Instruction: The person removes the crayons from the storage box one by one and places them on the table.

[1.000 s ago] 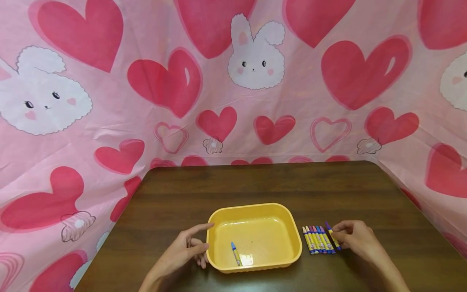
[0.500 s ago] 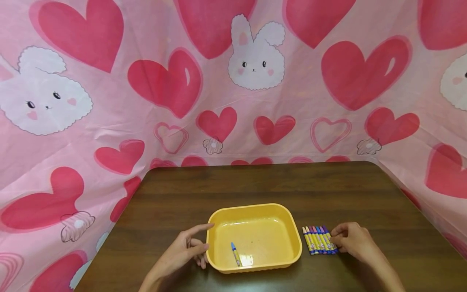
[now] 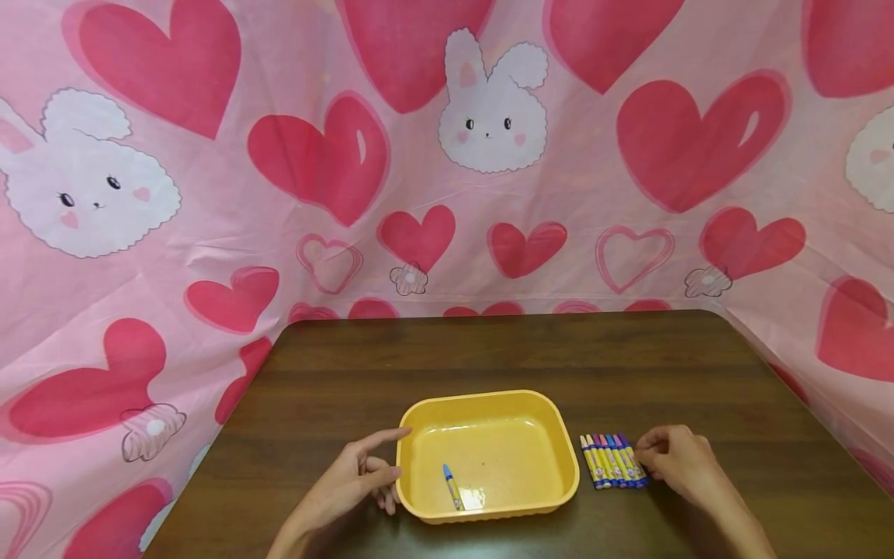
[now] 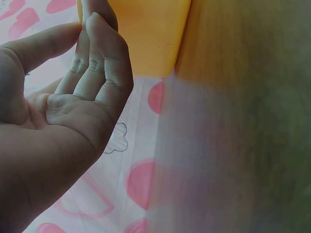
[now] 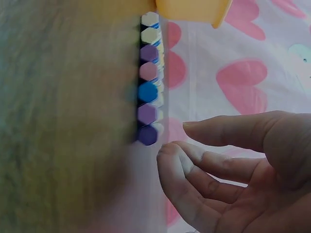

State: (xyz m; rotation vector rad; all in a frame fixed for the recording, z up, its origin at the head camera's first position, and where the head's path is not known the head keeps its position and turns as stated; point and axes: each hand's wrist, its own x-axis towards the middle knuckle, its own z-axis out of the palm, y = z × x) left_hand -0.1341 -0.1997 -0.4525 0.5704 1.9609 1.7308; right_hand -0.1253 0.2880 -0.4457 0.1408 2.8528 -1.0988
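A yellow plastic tray (image 3: 482, 397) sits on the brown table near its front edge. One blue-tipped crayon (image 3: 452, 486) lies inside it at the front left. My left hand (image 3: 382, 466) rests against the tray's left wall with relaxed fingers, and the left wrist view shows those fingers (image 4: 97, 63) by the tray (image 4: 146, 34). Several crayons (image 3: 613, 460) lie side by side in a row just right of the tray. My right hand (image 3: 648, 460) lies at the row's right end, fingers loosely bent beside the outermost purple crayon (image 5: 147, 135), holding nothing.
The dark wooden table (image 3: 503, 349) runs back to a pink cloth with hearts and rabbits (image 3: 489, 155), which surrounds it at the back and both sides. The table's right front corner lies beyond my right forearm.
The purple crayon that lay slanted apart from the row now lies tight against its right end. My right hand shifted slightly left with it. The left hand stayed put.
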